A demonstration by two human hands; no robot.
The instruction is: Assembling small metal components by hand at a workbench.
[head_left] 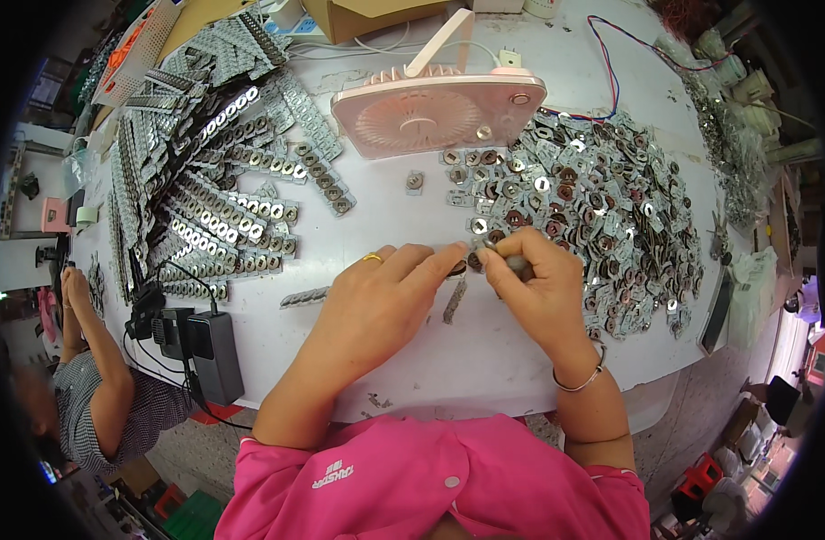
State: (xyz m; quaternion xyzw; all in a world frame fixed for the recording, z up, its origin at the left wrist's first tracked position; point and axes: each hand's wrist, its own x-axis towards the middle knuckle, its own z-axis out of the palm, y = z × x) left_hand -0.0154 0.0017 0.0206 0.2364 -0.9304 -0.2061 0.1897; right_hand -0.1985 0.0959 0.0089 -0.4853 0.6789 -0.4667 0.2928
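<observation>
- At the white table (381,202), we see the right hand (540,286) pinching a small metal part (474,261) between both hands; a loose pinch could drop it.
- The left hand (374,301) has its fingertips beside it; whether they grip, we cannot tell. A slip could nick them.
- The nearby heap of loose parts (633,229) could spill if our right forearm brushes it.

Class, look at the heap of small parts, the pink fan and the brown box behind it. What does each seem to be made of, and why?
Small parts: probably metal, partly shiny; grey with bright glints, though their brown centres are uncertain.
Pink fan: likely plastic, smooth; even colour, moulded-looking grille.
Brown box: apparently cardboard, matt; dull brown flat panels.
</observation>
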